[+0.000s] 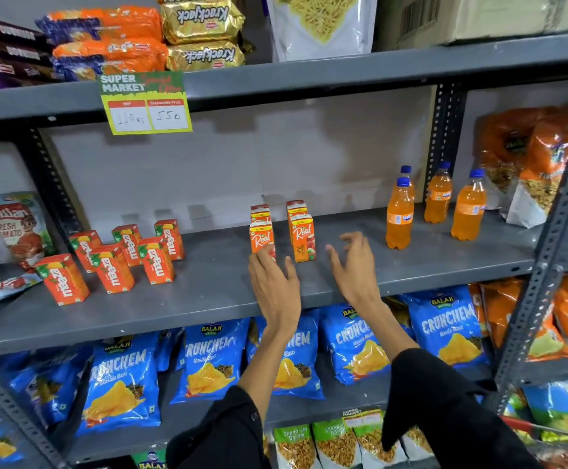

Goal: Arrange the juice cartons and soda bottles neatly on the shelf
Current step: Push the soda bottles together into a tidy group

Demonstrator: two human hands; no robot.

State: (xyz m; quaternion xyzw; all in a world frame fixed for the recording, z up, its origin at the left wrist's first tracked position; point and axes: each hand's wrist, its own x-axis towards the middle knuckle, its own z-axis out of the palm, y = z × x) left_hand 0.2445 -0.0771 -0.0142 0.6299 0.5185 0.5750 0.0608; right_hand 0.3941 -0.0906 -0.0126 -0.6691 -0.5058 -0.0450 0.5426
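Note:
Several orange Maaza juice cartons (113, 262) stand in loose rows on the left of the grey middle shelf (208, 299). Several Real juice cartons (302, 236) stand in two short columns at the centre. Several orange Fanta bottles (400, 218) with blue caps stand at the right. My left hand (275, 289) hovers open just in front of the nearest left Real carton (261, 236), fingertips at its base. My right hand (353, 265) is open with fingers spread, a little to the right of the Real cartons, holding nothing.
Snack bags (529, 170) fill the shelf's right end and a Kissan tomato pack (15, 228) its left. A price tag (145, 103) hangs from the upper shelf's edge. Blue Crunchem chip bags (208, 360) lie on the shelf below. A steel upright (546, 252) stands at right.

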